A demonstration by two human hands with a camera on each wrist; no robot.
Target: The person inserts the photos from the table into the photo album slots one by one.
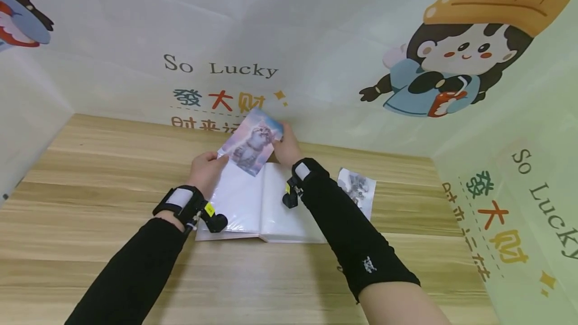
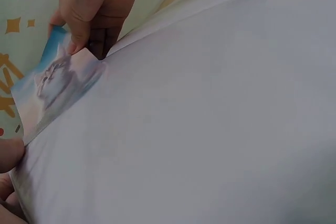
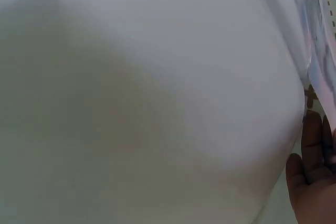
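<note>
A photo album [image 1: 237, 199] lies spread on the table with white, glossy sleeve pages. Over the top of its left page, a picture card [image 1: 253, 144] of a fluffy cat on a pink and blue ground stands tilted. My right hand [image 1: 289, 147] pinches the card near its upper right corner, thumb on the printed side in the left wrist view. At the page's upper left corner, my left hand [image 1: 207, 172] grips the page edge, its thumb right at the card's lower left corner. The card's lower edge meets the page's top edge in the left wrist view.
Right of the album lies a second picture card [image 1: 358, 192], partly behind my right sleeve. A light wood table [image 1: 113, 204] carries everything. Printed cloth walls [image 1: 316, 64] close off the back and sides.
</note>
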